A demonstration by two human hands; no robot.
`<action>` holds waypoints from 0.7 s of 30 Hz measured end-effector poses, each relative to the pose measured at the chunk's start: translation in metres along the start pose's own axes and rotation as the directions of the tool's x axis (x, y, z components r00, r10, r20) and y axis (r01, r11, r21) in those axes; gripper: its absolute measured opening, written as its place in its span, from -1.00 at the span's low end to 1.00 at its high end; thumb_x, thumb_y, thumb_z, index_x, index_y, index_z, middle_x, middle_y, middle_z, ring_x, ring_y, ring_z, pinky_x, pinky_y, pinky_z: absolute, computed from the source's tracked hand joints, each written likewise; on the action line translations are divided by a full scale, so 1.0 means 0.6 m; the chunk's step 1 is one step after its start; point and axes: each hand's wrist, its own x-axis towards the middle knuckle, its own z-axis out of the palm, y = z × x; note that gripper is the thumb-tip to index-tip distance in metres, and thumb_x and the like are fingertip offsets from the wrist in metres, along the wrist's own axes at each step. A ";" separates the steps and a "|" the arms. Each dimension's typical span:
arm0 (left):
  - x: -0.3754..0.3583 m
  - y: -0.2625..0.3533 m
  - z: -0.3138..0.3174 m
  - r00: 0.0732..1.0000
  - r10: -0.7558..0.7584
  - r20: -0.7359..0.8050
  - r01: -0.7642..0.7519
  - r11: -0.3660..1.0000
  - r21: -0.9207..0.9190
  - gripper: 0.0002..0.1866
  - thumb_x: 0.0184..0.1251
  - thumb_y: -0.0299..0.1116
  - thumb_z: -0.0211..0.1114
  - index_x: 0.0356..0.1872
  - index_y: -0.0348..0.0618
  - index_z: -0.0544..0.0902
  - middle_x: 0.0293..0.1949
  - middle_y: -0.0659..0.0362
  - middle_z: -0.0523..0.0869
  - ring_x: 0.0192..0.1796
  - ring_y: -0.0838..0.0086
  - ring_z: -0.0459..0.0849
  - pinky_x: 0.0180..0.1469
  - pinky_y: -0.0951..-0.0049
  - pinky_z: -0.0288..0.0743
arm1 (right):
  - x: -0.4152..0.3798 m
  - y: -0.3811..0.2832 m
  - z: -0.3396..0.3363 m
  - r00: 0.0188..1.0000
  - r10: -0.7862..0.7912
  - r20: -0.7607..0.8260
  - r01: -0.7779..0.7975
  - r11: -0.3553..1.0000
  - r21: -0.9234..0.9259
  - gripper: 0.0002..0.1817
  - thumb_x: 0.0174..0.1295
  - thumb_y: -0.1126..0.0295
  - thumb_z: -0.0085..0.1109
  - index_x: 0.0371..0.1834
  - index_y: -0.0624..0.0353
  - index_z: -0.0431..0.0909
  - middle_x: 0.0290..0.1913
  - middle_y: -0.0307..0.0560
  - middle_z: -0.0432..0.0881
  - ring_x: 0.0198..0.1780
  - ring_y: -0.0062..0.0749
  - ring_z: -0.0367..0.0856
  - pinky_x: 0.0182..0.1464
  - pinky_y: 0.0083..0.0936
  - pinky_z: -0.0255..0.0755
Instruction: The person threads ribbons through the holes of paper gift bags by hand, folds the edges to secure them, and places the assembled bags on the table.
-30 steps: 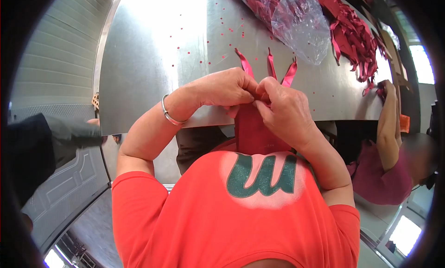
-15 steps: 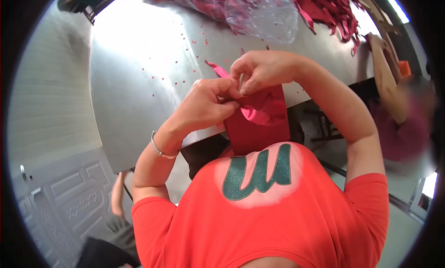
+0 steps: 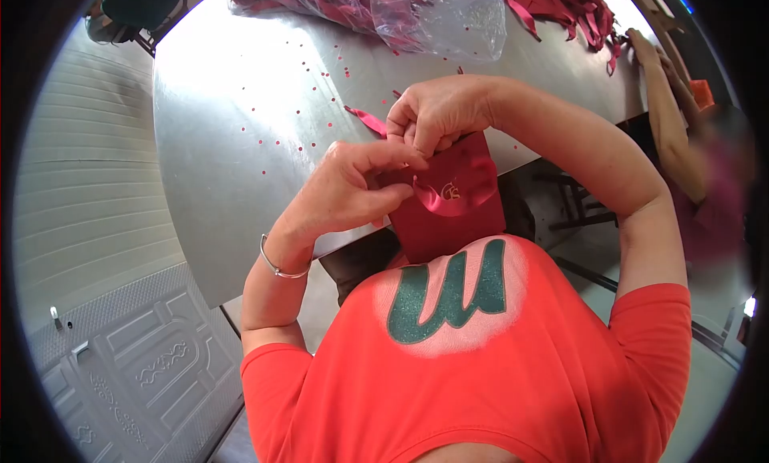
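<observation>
A dark red bag with a small gold mark leans against my shirt at the table's edge. A pink-red ribbon loops across its front, and another ribbon end sticks out beyond my hands. My left hand, with a bangle on the wrist, is at the bag's upper left edge, thumb and forefinger apart beside the ribbon. My right hand is closed in a pinch at the bag's top edge, its fingertips touching my left forefinger. What it pinches is too small to make out.
On the metal table lie scattered small red dots. A clear plastic bag of red items is at the back, with a pile of red ribbons to its right. A co-worker's arm reaches in at the right.
My left thumb and forefinger have spread apart. The ribbon loop has shifted, and the gold mark on the bag now shows. The person at lower left has gone out of view.
</observation>
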 end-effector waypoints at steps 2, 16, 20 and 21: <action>0.001 -0.012 -0.005 0.952 0.270 0.146 -0.291 0.945 0.146 -0.81 0.09 -0.67 0.32 -0.25 -0.26 0.69 -0.44 0.24 0.70 -0.55 0.67 0.61 -0.53 0.65 0.45 | 0.001 -0.001 0.001 1.000 0.000 -0.015 0.000 1.000 -0.008 -0.72 -0.15 0.62 0.30 -0.29 0.27 0.56 -0.52 -0.33 0.54 -0.61 -0.74 0.34 -0.62 -0.74 0.09; 0.011 -0.020 -0.006 0.929 0.304 0.212 -0.356 0.893 0.275 -0.84 0.04 -0.64 0.38 -0.35 -0.20 0.65 -0.55 0.28 0.64 -0.63 0.67 0.58 -0.58 0.64 0.40 | -0.012 0.008 0.026 0.955 -0.186 -0.232 0.188 0.982 -0.013 -0.80 -0.19 0.58 0.39 -0.45 0.19 0.59 -0.57 -0.31 0.53 -0.59 -0.69 0.40 -0.60 -0.68 0.19; 0.011 -0.017 -0.005 0.961 0.191 0.202 -0.236 0.944 0.231 -0.84 0.06 -0.65 0.37 -0.36 -0.19 0.60 -0.60 0.30 0.61 -0.64 0.69 0.56 -0.60 0.65 0.38 | -0.012 0.004 0.023 0.898 -0.272 -0.346 0.279 0.960 -0.032 -0.85 -0.12 0.56 0.35 -0.48 0.20 0.57 -0.57 -0.29 0.54 -0.58 -0.69 0.41 -0.59 -0.66 0.22; 0.011 -0.018 -0.004 0.961 0.191 0.200 -0.236 0.944 0.232 -0.84 0.06 -0.65 0.37 -0.36 -0.19 0.60 -0.60 0.30 0.61 -0.64 0.69 0.56 -0.60 0.65 0.38 | -0.011 0.006 0.024 0.879 -0.304 -0.368 0.302 0.951 -0.064 -0.87 -0.09 0.56 0.33 -0.48 0.21 0.56 -0.56 -0.29 0.55 -0.56 -0.69 0.43 -0.57 -0.66 0.25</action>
